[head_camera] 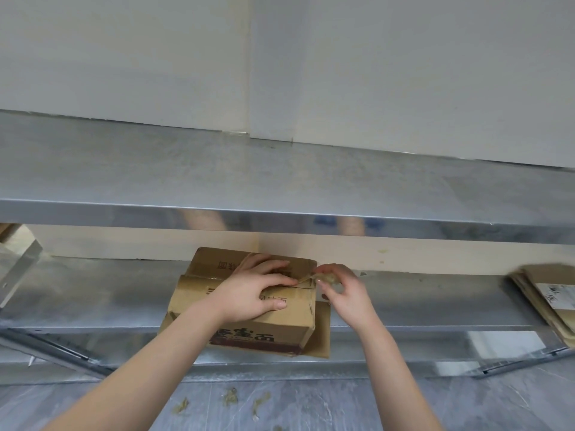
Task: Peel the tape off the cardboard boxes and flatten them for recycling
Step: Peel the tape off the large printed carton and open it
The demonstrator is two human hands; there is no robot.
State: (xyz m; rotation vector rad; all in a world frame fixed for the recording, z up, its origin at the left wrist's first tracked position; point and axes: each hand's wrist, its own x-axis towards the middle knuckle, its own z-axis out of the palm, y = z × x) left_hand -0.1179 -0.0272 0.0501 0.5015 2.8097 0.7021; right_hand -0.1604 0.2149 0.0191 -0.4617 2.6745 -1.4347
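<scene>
Plainly the peeling step is in hand. 1 cardboard box (193,293) sits on the lower metal shelf (93,293) at the bottom centre of the frame, on top of a flat sheet of cardboard (323,334) that sticks out at its right side. The left hand (258,293) lies on the box top with fingers spread and pressed flat, pinning the flaps. The right hand (345,290), just off the box's upper right edge, pinches a strip of tape (306,277) between thumb and fingertips. The strip runs taut from the centre seam to that hand, and a crumpled clear wad is bunched in the same fingers.

How much of the seam is taped under the left hand I cannot tell. By my reckoning the next move calls for a firm, steady pull away from the box until the strip comes free, with the left hand bracing so the box does not slide. Then the flaps can be opened and the box pressed flat.

The box looks worn: brown, creased at the corners, dark print on top and front, scuffed along the seam. A stack of flattened cardboard (541,293) lies at the right edge, and scraps of tape (230,398) dot the floor (311,405) at the bottom.
</scene>
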